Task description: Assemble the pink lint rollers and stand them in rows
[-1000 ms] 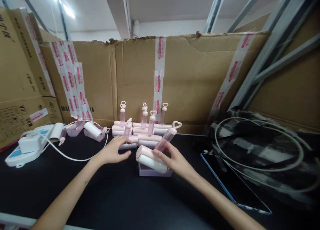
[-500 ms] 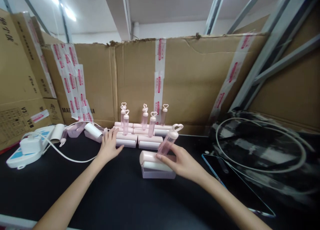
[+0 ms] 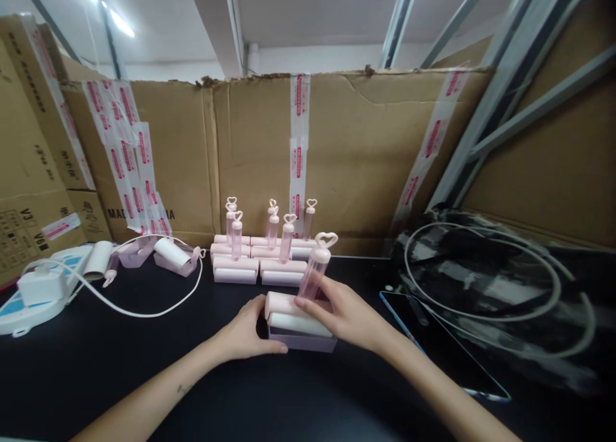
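Note:
A pink lint roller with a white paper roll (image 3: 298,324) rests above its see-through lilac case (image 3: 308,343) on the black table. My right hand (image 3: 344,310) grips the clear pink handle (image 3: 315,272), which stands up and ends in a heart-shaped loop. Around the left end of the case is my left hand (image 3: 248,333), thumb along the front and fingers behind, partly hidden. Just behind stand several finished-looking lint rollers (image 3: 235,269) in rows, their heart-topped handles upright.
At the left lie loose lilac cases (image 3: 176,262), white paper rolls (image 3: 99,260) and a power strip (image 3: 48,307) with a white plug and cable. A phone or tablet (image 3: 447,346) lies at the right, beside a dark plastic-wrapped heap (image 3: 481,288). Cardboard (image 3: 250,147) walls the back.
My left hand has left the standing rollers and come right and nearer, to the left end of the case. My right hand still holds the handle, now more upright.

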Available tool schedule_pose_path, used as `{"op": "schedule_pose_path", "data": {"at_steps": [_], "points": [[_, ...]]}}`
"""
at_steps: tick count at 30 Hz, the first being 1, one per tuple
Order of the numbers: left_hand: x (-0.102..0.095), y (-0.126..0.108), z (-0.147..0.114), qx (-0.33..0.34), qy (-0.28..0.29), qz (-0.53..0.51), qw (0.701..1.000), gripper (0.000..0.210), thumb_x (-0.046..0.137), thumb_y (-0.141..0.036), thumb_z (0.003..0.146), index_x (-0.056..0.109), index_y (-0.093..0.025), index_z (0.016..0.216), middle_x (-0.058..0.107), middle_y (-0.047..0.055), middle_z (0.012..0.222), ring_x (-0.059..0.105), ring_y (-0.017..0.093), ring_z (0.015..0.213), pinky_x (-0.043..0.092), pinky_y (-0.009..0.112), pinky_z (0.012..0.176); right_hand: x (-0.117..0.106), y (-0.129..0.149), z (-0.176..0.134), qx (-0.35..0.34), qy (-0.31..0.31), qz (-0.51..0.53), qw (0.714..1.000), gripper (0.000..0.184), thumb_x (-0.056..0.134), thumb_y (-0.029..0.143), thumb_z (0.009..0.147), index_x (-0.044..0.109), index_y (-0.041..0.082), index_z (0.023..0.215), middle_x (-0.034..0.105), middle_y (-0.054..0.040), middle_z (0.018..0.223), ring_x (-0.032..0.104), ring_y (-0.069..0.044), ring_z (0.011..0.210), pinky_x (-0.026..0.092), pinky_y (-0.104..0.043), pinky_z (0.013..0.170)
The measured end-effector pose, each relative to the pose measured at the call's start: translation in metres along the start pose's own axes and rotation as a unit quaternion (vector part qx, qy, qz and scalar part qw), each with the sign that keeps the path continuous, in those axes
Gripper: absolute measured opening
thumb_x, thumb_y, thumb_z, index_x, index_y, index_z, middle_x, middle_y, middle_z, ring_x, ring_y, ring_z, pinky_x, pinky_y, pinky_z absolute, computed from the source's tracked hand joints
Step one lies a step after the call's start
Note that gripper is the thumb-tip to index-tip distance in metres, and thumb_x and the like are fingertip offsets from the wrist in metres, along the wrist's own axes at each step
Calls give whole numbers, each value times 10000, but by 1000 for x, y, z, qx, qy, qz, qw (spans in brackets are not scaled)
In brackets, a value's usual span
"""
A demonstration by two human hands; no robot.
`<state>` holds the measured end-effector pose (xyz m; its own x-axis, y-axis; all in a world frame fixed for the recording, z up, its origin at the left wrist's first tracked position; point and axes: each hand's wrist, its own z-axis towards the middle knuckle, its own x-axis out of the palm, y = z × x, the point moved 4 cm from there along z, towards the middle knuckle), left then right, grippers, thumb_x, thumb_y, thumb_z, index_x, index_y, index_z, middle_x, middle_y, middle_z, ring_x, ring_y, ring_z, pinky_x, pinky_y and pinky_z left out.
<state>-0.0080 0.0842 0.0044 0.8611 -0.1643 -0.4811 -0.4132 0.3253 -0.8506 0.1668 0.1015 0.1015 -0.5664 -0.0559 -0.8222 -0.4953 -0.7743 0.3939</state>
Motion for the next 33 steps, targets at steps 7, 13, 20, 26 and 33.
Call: {"op": "schedule_pose_path", "data": {"at_steps": [7, 13, 20, 26, 33], "points": [[-4, -7, -4, -22, 14, 47, 999, 687, 774, -423, 543, 489, -180, 1119, 531, 92, 1102, 506, 281, 1029, 398, 413, 904, 21, -4, 0, -24, 39, -19, 999, 220, 435, 384, 891, 507, 177, 897, 578, -67, 861, 560, -202, 779, 472, -322, 719], [-7, -10, -5, -23, 20, 46, 998, 640, 768, -397, 555, 472, -201, 1087, 531, 68, 1069, 523, 248, 990, 407, 382, 884, 33, -10, -4, -22, 86, -63, 994, 354, 451, 459, 874, 500, 164, 1065, 569, -110, 1022, 563, -246, 919, 461, -381, 792], [-21, -4, -2, 24, -44, 143, 988, 1003, 775, -545, 464, 315, -217, 1294, 408, 142, 1266, 361, 337, 1194, 296, 494, 992, 4, -45, -15, 78, 216, -139, 963, 521, 739, 366, 647, 555, 248, 1120, 597, -74, 1064, 588, -288, 950, 460, -356, 788], [-75, 18, 6, -14, -376, 342, 861, 750, 520, -544, 769, 250, -137, 1339, 258, 217, 1392, 186, 386, 1311, 192, 557, 1016, -34, -133, -4, 288, 150, -181, 928, 525, 711, 188, 703, 519, 122, 1188, 532, -188, 1149, 613, -301, 924, 453, -426, 833], [-70, 50, 13, -18, -386, 371, 844, 885, 541, -575, 727, 173, -66, 1350, 265, 279, 1380, 282, 421, 1272, 317, 530, 956, -11, -159, 39, 258, 16, -164, 952, 318, 524, 302, 892, 508, 163, 1178, 531, -82, 1190, 562, -215, 997, 484, -426, 825]]}}
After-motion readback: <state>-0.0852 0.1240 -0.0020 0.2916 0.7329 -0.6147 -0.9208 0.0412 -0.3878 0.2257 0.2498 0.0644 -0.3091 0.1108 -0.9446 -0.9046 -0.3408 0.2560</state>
